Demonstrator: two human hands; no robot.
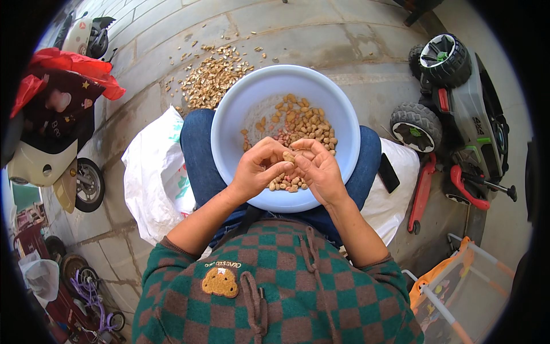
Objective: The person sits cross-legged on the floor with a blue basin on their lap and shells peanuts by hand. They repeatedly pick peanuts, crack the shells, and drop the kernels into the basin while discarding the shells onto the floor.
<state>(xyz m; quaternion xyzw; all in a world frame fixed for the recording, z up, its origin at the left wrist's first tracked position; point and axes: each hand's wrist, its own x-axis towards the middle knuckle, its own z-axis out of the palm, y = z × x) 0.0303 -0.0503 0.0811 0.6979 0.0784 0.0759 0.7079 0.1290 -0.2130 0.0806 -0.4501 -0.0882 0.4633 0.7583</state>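
Between the fingertips of both hands is an unshelled peanut (288, 157), held above a light blue plastic basin (232, 99). My left hand (262, 167) pinches it from the left, thumb and forefinger against the shell. From the other side, my right hand (316, 167) presses its thumb and finger to the peanut. The basin rests on my lap. Unshelled peanuts (316, 124) are heaped on its right side and below my hands. Reddish shelled kernels (281, 138) lie near its middle. My fingers hide part of the pile.
Broken peanut shells (210, 77) litter the stone floor beyond the basin. White woven sacks (148, 172) lie on both sides of my legs, with a black phone (389, 173) on the right one. A toy vehicle (468, 112) and red scooter (423, 193) stand right; a motor scooter (47, 167) stands left.
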